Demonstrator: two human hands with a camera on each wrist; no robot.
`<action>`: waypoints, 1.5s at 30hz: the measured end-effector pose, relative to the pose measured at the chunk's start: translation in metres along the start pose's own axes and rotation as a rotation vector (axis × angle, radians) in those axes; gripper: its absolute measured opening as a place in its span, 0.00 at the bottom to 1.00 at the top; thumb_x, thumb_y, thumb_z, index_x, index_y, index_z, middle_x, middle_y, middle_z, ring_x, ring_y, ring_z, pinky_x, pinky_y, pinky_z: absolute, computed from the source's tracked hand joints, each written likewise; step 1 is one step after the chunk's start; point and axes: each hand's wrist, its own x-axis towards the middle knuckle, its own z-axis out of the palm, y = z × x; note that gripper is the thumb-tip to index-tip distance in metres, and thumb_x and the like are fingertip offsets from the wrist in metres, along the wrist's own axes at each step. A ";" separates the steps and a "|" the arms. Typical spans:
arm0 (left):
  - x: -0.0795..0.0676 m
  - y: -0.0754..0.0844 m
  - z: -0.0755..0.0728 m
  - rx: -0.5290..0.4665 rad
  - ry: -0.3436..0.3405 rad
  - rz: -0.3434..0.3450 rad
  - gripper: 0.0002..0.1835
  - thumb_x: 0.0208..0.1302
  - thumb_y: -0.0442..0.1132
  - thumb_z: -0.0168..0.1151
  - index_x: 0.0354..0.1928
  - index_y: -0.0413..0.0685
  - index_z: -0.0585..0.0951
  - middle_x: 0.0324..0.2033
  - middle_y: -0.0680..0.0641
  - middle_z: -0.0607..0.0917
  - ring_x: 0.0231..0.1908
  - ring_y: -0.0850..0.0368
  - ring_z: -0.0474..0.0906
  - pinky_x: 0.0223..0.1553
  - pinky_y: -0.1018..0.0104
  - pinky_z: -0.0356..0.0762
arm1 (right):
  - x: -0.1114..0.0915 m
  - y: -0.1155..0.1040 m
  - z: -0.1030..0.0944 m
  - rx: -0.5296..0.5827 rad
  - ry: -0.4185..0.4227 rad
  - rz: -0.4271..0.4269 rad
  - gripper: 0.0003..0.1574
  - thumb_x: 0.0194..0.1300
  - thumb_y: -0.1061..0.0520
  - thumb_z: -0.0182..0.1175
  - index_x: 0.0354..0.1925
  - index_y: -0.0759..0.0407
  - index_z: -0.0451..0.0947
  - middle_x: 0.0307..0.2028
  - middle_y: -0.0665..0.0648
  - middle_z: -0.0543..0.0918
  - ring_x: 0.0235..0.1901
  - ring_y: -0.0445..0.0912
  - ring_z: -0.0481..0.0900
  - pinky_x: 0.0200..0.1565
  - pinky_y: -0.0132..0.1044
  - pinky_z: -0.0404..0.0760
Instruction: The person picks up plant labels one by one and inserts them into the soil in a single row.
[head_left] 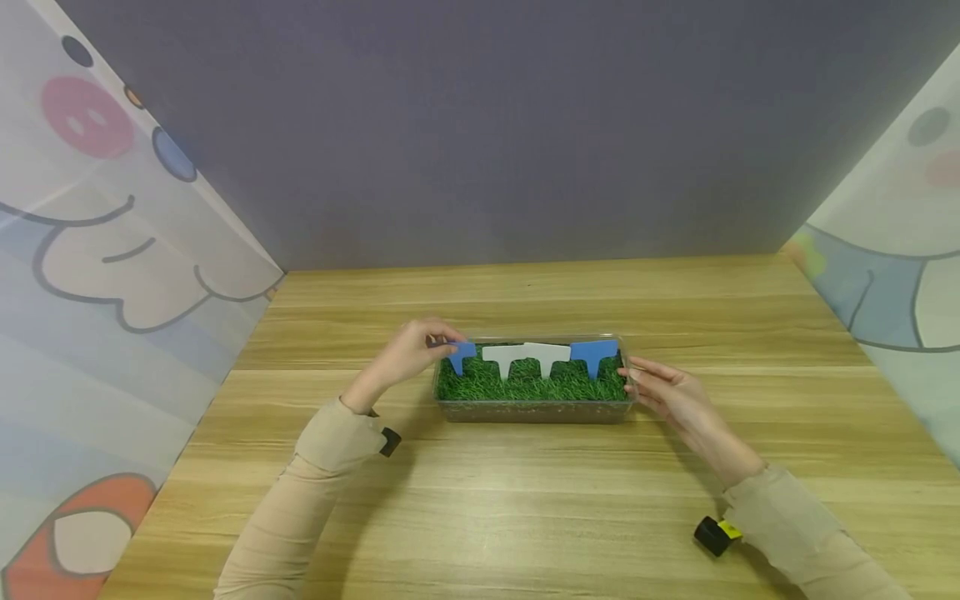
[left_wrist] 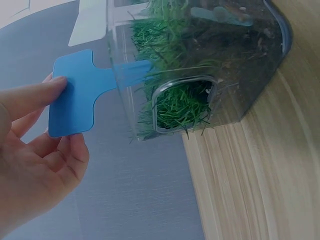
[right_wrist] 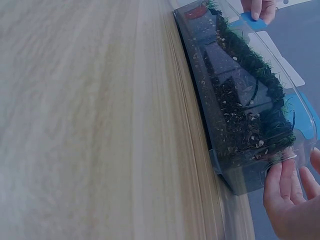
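A clear plastic box (head_left: pixel 534 412) with dark soil and green artificial-looking grass (head_left: pixel 491 388) sits on the table. Several T-shaped plant labels stand in a row in it: a blue one at each end and white ones (head_left: pixel 504 358) between. My left hand (head_left: pixel 408 354) pinches the head of the left blue plant label (left_wrist: pixel 75 105) between thumb and fingers; its stem goes down into the grass. At the box's right end, my right hand (head_left: pixel 678 402) grips the wall, with fingers in the handle hole (right_wrist: pixel 282 158). The right blue label (head_left: pixel 595 354) stands near that hand.
The box rests on a wood-grain table (head_left: pixel 480 500), with a grey wall (head_left: pixel 525 142) behind. Cartoon-printed panels (head_left: pixel 82 275) flank the table. Black wrist devices hang at both cuffs, one (head_left: pixel 712 536) close above the table on the right.
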 end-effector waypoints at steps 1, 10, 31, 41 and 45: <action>0.000 0.000 0.000 0.001 -0.003 -0.002 0.08 0.57 0.32 0.58 0.38 0.43 0.82 0.34 0.49 0.81 0.30 0.59 0.72 0.32 0.66 0.73 | 0.000 0.000 0.000 0.000 0.001 0.001 0.16 0.59 0.61 0.57 0.46 0.49 0.76 0.39 0.46 0.82 0.37 0.39 0.79 0.44 0.28 0.75; -0.001 -0.002 0.002 0.027 -0.005 -0.009 0.08 0.57 0.32 0.58 0.39 0.45 0.82 0.35 0.49 0.81 0.31 0.59 0.72 0.33 0.66 0.72 | 0.000 0.000 0.001 0.012 0.009 0.008 0.15 0.58 0.61 0.57 0.45 0.49 0.77 0.39 0.46 0.82 0.37 0.39 0.79 0.44 0.28 0.76; 0.000 -0.003 0.009 0.047 -0.015 -0.012 0.09 0.57 0.33 0.58 0.40 0.44 0.82 0.38 0.48 0.80 0.32 0.59 0.72 0.33 0.67 0.73 | 0.000 -0.001 0.001 0.011 0.011 0.006 0.16 0.58 0.61 0.57 0.46 0.50 0.76 0.38 0.46 0.82 0.37 0.39 0.79 0.44 0.28 0.76; 0.002 -0.003 0.011 0.061 -0.011 0.008 0.09 0.56 0.32 0.58 0.39 0.42 0.82 0.36 0.46 0.81 0.27 0.60 0.70 0.29 0.68 0.71 | 0.000 0.000 0.001 0.028 0.004 0.005 0.15 0.58 0.62 0.57 0.44 0.49 0.77 0.39 0.46 0.82 0.37 0.39 0.79 0.44 0.28 0.76; 0.003 -0.004 0.012 0.064 -0.009 0.021 0.08 0.56 0.31 0.59 0.39 0.42 0.82 0.34 0.47 0.81 0.26 0.60 0.70 0.29 0.69 0.71 | 0.000 0.000 0.001 0.027 0.009 0.008 0.15 0.58 0.62 0.58 0.44 0.49 0.77 0.38 0.46 0.82 0.36 0.39 0.79 0.43 0.28 0.76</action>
